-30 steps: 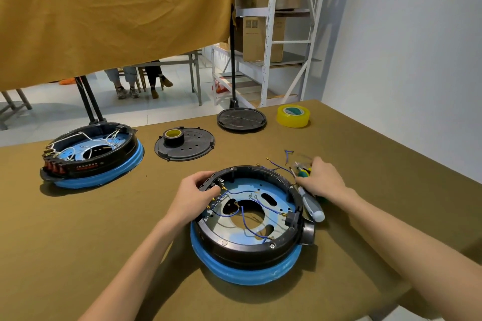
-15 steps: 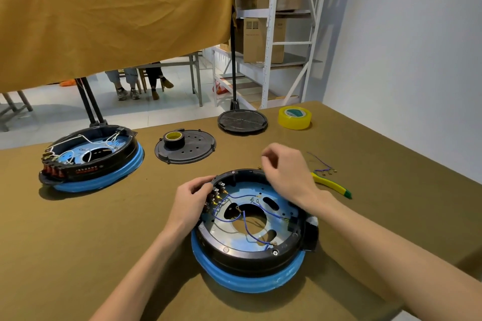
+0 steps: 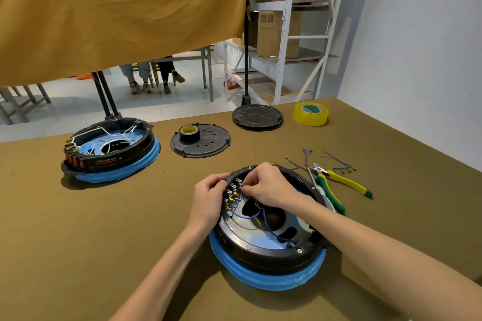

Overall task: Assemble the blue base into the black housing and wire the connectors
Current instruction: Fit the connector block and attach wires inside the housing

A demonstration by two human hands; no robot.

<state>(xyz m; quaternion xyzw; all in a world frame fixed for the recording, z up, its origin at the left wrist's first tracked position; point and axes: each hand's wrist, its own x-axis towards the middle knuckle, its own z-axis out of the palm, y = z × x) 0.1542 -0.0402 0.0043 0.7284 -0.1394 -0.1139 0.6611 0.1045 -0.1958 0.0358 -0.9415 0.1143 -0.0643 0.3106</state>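
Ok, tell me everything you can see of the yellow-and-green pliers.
The pliers lie flat on the olive table cover, just right of the near black housing. Small metal jaws point toward the far left; two long handles in yellow sleeves with green ends splay apart toward the near right, so the tool lies open. One handle runs close along the housing's rim. Neither hand touches them. Loose blue wires lie nearby.

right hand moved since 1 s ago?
Yes. The right hand left the pliers on the table and crossed leftward over the black housing to the connectors by the left hand.
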